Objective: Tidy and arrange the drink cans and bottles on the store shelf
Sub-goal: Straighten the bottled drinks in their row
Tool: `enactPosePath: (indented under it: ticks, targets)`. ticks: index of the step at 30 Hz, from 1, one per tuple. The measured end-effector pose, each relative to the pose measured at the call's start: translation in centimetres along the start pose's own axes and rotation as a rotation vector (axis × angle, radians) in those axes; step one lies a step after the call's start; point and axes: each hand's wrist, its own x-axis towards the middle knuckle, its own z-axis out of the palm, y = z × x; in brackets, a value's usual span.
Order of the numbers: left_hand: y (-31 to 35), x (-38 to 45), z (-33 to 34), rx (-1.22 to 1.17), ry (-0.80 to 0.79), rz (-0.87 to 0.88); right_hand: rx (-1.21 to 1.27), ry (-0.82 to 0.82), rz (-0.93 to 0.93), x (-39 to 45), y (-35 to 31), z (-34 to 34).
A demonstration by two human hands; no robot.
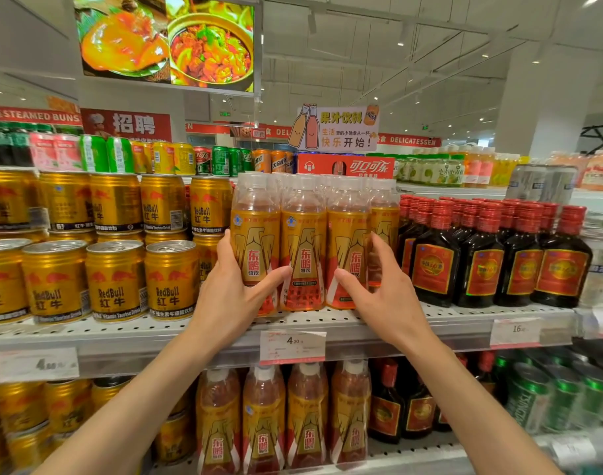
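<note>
Gold cans [115, 279], orange-labelled bottles [303, 255]

Both bare forearms rise from the bottom edge of the view and converge toward the middle, wrists roughly level with each other. The left hand [230, 289] is turned with its palm facing right; its thumb stretches out to the right, nearly level, while the fingers reach forward and curl, their tips out of sight. The right hand [384, 286] mirrors it, palm facing left, thumb pointing left toward the other thumb, with a gap between the two thumb tips. Its fingers point up and forward, slightly bent and spread; whether they press on anything or hover is hard to tell from this angle. Both wrists look straight, not cocked.
</note>
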Motion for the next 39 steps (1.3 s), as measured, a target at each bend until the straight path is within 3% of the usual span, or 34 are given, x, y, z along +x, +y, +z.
enactPosePath:
  ticks: [13,27,32,39]
  targets:
    - [-0.4,0.1,0.3,-0.043,-0.002,0.049,-0.006,0.078,-0.040,-0.8,0.4,1.1]
    - [0.0,-0.4,0.6,0.082,0.094,0.040,-0.226,0.100,-0.077,-1.6,0.3,1.9]
    - [0.8,-1.2,0.3,0.164,0.202,0.124,-0.184,0.074,-0.096,-1.4,0.4,1.7]
    - [0.6,-3.0,-0.9,0.287,0.213,0.246,-0.169,0.123,-0.163,-2.5,0.5,1.1]
